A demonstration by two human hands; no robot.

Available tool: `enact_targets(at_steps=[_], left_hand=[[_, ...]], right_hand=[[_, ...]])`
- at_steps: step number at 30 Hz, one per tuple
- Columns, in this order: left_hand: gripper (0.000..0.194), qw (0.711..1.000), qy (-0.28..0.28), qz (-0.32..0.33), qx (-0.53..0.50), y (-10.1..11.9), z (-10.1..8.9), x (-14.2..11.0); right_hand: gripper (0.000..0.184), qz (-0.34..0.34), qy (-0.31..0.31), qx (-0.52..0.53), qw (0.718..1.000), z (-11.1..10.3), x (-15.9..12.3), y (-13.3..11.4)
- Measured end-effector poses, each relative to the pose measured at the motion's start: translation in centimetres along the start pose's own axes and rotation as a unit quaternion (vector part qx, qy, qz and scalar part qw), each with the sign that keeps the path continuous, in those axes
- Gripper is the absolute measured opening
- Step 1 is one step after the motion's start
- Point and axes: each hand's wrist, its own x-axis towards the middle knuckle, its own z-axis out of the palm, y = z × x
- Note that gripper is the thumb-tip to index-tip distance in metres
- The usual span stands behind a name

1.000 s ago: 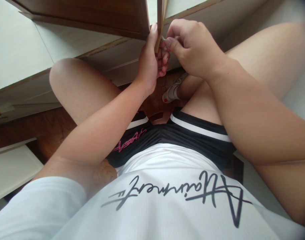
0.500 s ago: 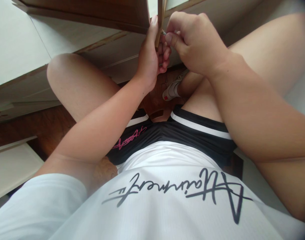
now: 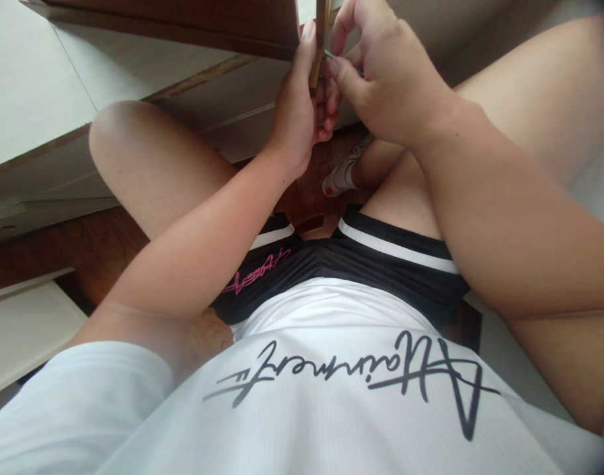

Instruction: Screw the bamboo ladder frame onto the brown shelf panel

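Note:
I sit with bare knees raised, a thin upright wooden panel [image 3: 319,39] between my hands at the top of the view. My left hand [image 3: 296,112] is wrapped round the panel's lower edge, thumb up along its left face. My right hand [image 3: 381,79] pinches a small metal screw [image 3: 330,58] with thumb and forefinger against the panel's right face; its other fingers are curled. Whether the screw sits in the wood is hidden by my fingers.
A dark brown board [image 3: 183,23] lies across the top left over pale panels [image 3: 34,79]. More pale boards [image 3: 24,330] lie at the left on a brown wooden floor [image 3: 54,244]. A white shoe [image 3: 338,178] shows between my legs.
Both hands and the panel have shifted slightly up in the view. My right forefinger has lifted and the pinch on the screw has turned.

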Motion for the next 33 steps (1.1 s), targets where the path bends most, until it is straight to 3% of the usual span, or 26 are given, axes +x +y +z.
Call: enact_targets(at_steps=[7, 12, 26, 33], left_hand=[[0.059, 0.999, 0.034, 0.002, -0.012, -0.2, 0.3, 0.2], [0.06, 0.999, 0.053, 0.006, 0.004, -0.3, 0.6, 0.2], [0.053, 0.999, 0.04, 0.025, -0.02, 0.0, 0.6, 0.2], [0.045, 0.997, 0.074, -0.015, 0.005, 0.4, 0.7, 0.1]], right_hand=[[0.017, -0.029, -0.004, -0.098, 0.995, -0.4, 0.3, 1.1], [0.014, 0.0, 0.014, -0.108, 0.994, -0.5, 0.5, 0.8], [0.003, 0.019, 0.014, -0.13, 0.991, -1.1, 0.5, 0.5], [0.002, 0.017, 0.015, -0.146, 0.989, -1.1, 0.4, 0.7]])
